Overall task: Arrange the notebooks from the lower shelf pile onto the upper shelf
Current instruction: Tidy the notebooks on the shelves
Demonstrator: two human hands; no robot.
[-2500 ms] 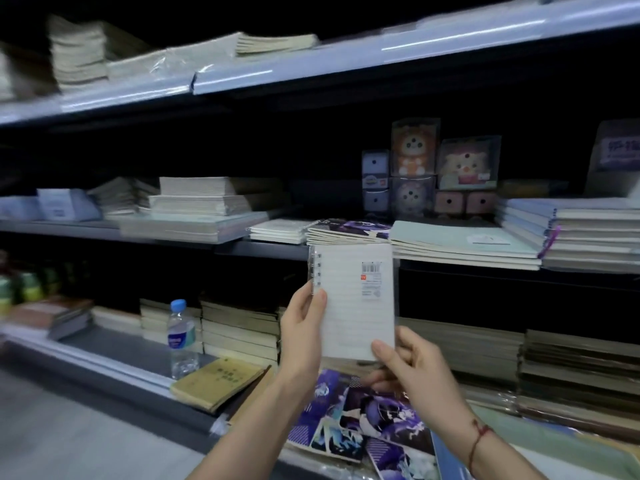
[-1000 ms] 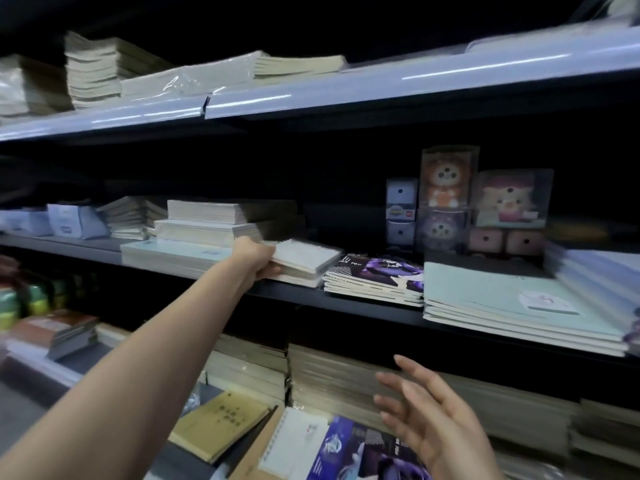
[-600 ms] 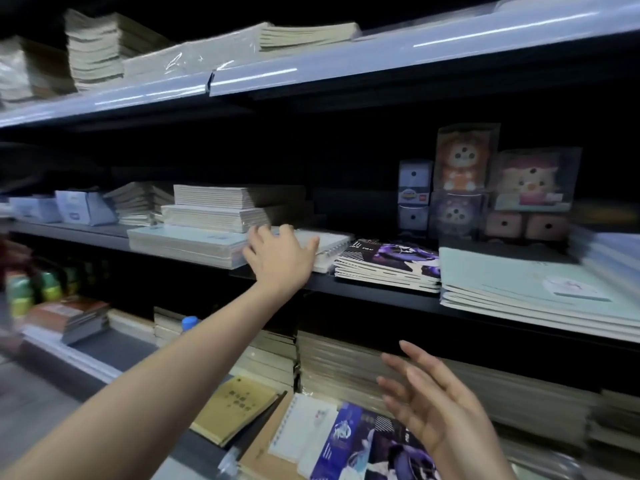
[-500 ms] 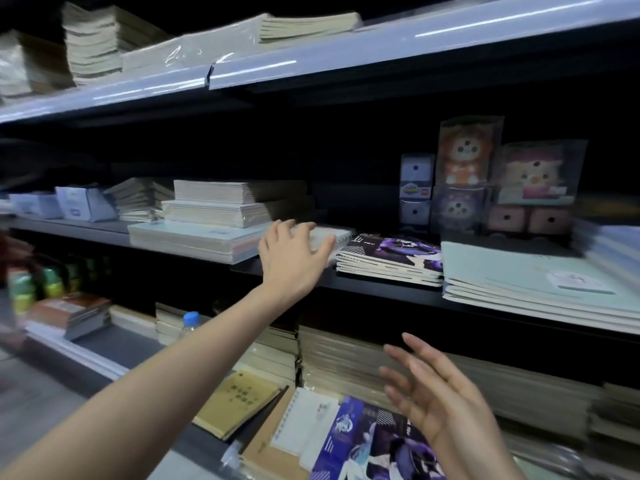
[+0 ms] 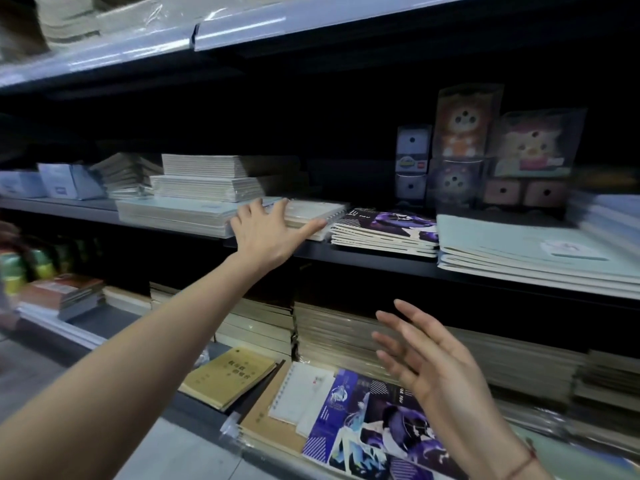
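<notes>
Both hands spread, left hand (image 5: 266, 233) touching spiral notebooks (image 5: 313, 216), right hand (image 5: 426, 362) empty; writing unreadable.

Three shelves, dark unit. Top shelf (image 5: 242, 27), upper left of frame: pale edge strip, wrapped paper stacks (image 5: 69, 19) on it, blurred.

Upper shelf (image 5: 363, 259), mid frame, l. to r.: blue-white boxes (image 5: 65, 181) far left; tiered cream notebook stacks (image 5: 204, 188); white spiral notebook pile (image 5: 311, 216); purple-cover notebooks (image 5: 384, 226) just beside it; pale green notebooks (image 5: 526, 251) right; more stacks at right edge, blurred. Behind, centre-right: cartoon-animal packs (image 5: 467, 126) and small drawer boxes (image 5: 412, 157).

Lower shelf (image 5: 110, 320), bottom of frame: reddish books (image 5: 62, 292) left; tall cream stacks (image 5: 332, 334) at back; in front a yellow notebook (image 5: 228, 375), a brown kraft notebook (image 5: 266, 431) under a white spiral notebook (image 5: 301, 393), and a purple notebook (image 5: 374, 424) bottom centre.
</notes>
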